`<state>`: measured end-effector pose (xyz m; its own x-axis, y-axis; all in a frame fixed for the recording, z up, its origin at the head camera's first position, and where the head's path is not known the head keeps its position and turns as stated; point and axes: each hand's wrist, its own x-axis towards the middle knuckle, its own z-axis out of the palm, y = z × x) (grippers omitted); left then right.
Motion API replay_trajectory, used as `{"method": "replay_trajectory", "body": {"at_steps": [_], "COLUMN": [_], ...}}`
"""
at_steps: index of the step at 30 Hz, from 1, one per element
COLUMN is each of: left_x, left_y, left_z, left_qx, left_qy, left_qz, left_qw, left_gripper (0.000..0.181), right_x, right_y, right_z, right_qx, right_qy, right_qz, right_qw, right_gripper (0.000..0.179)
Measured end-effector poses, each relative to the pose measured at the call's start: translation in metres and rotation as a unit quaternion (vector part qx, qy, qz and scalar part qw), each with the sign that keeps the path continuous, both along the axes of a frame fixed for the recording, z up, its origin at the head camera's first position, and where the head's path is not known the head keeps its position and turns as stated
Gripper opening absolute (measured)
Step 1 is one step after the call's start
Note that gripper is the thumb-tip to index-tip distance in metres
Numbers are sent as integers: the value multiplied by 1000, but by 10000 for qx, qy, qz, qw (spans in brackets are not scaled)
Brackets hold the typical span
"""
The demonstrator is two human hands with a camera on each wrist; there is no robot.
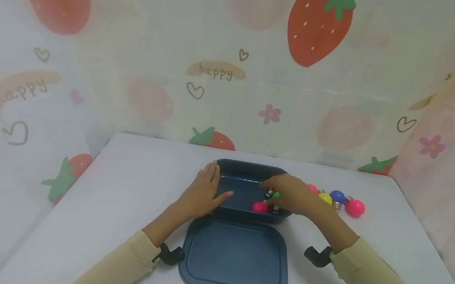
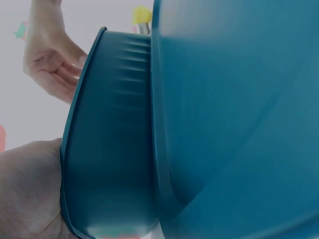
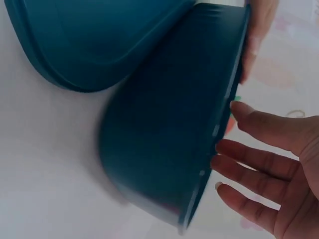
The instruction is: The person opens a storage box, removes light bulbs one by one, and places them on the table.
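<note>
Bulbs (image 1: 355,208): seemed light, slick; bases (image 1: 337,207) suited pinching.
Left hand (image 1: 202,192): straight-fingered, touched box (image 1: 241,190).
Right hand (image 1: 291,194): spread, held nothing visible.

Box (image 1: 241,214) and lid (image 1: 234,259) are dark blue, the bulbs (image 1: 355,208) pink, yellow, blue and green, the backdrop (image 1: 321,27) strawberry-patterned.

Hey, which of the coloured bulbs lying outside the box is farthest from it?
The pink bulb at far right in the head view; the yellow bulb, blue bulb and other pink bulb outside all lie closer to the box.
</note>
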<state>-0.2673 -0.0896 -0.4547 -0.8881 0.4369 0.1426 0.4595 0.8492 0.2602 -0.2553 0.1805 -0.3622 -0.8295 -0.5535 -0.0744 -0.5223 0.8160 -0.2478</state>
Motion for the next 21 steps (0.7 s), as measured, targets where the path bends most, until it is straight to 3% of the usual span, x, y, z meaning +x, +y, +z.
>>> {"method": "replay_trajectory", "body": {"at_steps": [5, 15, 21], "left_x": [2, 2, 2], "left_y": [1, 0, 0], "left_z": [1, 2, 1], "left_qx": [39, 88, 114], "left_qy": [48, 49, 40], "left_qz": [0, -51, -55], "left_qw": [10000, 9999, 9999], "left_gripper": [94, 94, 94], "right_x": [-3, -6, -8], "right_y": [-6, -12, -16], "right_z": [-7, -23, -31], "right_qx": [60, 199, 377], "right_qy": [-137, 143, 173], "right_qz": [142, 420, 379], "right_qw": [9998, 9988, 9984], "right_gripper": [41, 36, 35]}}
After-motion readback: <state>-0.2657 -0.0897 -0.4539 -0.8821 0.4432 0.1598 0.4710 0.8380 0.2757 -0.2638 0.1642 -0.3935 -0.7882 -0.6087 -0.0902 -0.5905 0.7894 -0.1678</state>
